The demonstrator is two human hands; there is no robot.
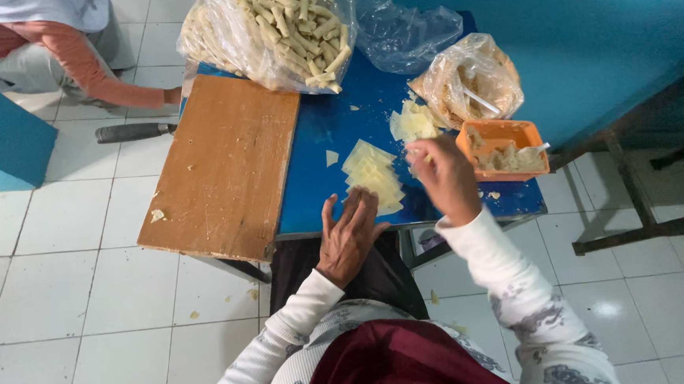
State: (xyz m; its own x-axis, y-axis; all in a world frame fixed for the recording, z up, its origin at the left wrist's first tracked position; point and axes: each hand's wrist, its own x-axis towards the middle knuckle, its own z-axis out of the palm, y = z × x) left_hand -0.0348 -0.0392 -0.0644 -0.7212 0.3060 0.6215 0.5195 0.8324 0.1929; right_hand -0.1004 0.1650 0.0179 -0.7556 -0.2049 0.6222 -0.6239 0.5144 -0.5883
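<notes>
Left hand (350,235) flat and open on the near edge of the blue table (330,129), fingers spread, tips touching the row of pale dough squares (373,176) at 12 o'clock. Gripping nothing. Right hand (444,179) lifted just above the table at 3 o'clock of the squares, fingertips pinched together near a second small heap of squares (410,123); what sits between them, cannot tell.

Orange tub (505,147) of filling close at 3 o'clock of the right hand, near the table's right edge. Plastic bag of filling (471,80) at 1 o'clock, crumpled clear bag (407,30) beyond. Large bag of rolled sticks (273,30) at 11 o'clock, against the far edge. Wooden board (226,167) at 9 o'clock, overhanging the left and near edges. Open blue strip between board and squares, one loose square (332,158) lying there.

White tiled floor (64,304) all round, crumbs scattered. Blue wall at the right, dark table legs (635,198) beside it. Another person (56,43) crouching at far left, hand near a knife (134,132) on the tiles.
</notes>
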